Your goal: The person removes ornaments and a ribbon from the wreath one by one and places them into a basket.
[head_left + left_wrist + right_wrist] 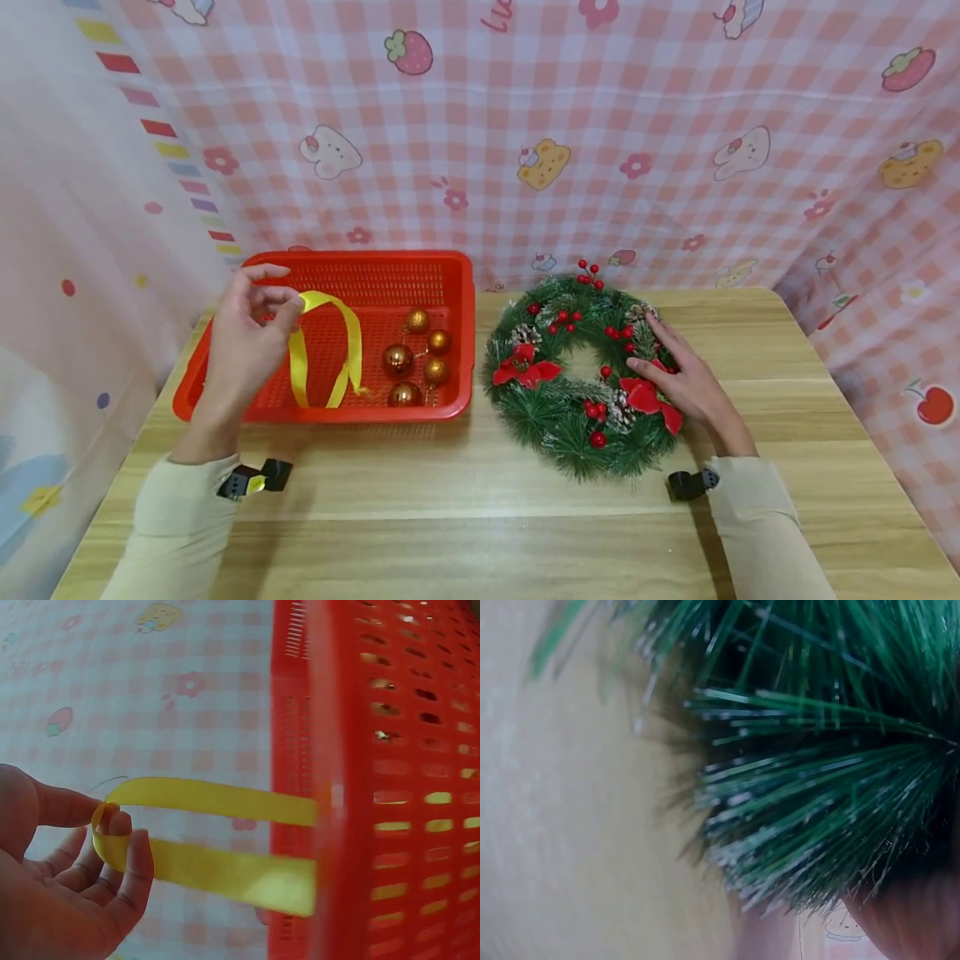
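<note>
Between thumb and forefinger my left hand [251, 333] pinches a yellow ribbon [351, 333], held up over the left part of a red plastic basket [461, 333]. From the pinch the ribbon [225, 799] drops in two strands into the basket, seen through its slotted wall in the left wrist view. My right hand [690, 383] rests on the right side of a green Christmas wreath [532, 417], fingers spread over it. The wreath carries red bows, red berries and frosted pine cones. In the right wrist view its needles [802, 787] cover most of my hand.
Several shiny gold-brown ball ornaments [397, 358] lie in the right part of the basket. Basket and wreath stand side by side on a wooden table [480, 533]. A pink checked cloth [480, 125] hangs behind the table, and further printed cloth hangs at both sides.
</note>
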The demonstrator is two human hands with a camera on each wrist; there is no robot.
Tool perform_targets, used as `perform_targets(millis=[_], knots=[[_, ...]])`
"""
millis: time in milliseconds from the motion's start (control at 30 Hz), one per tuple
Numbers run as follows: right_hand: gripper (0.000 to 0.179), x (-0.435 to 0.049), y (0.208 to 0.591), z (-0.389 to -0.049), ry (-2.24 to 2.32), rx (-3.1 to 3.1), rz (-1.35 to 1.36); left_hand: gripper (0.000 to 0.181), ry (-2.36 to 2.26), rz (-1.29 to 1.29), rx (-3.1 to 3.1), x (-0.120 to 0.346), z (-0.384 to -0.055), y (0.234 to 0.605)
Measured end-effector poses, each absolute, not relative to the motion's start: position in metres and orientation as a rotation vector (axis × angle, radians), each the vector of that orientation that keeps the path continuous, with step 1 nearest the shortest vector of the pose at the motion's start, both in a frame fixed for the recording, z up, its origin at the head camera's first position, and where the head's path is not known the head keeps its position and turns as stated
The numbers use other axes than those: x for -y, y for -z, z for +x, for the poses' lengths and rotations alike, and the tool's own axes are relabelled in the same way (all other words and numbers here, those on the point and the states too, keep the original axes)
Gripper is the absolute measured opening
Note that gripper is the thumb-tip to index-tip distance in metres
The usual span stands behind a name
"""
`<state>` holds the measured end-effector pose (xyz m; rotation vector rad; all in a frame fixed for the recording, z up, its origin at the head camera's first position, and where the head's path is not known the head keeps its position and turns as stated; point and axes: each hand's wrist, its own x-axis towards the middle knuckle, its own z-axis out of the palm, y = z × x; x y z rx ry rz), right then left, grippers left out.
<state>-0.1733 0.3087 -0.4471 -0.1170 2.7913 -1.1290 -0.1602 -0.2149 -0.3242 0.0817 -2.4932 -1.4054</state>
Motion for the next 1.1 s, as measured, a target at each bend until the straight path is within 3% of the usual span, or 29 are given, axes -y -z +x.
perform_targets(millis=[500,1100], knots=[[0.078,-0.306,0.444,-0.172,1.115,-2.789,-0.126,0.038,1.34,0.115,2.689,0.215,-0.157,0.349],[0.075,-0.31,0.446,-0.176,1.136,-2.802,-0.149,0.056,1.216,0.021,2.925,0.218,-0.145,0.358]])
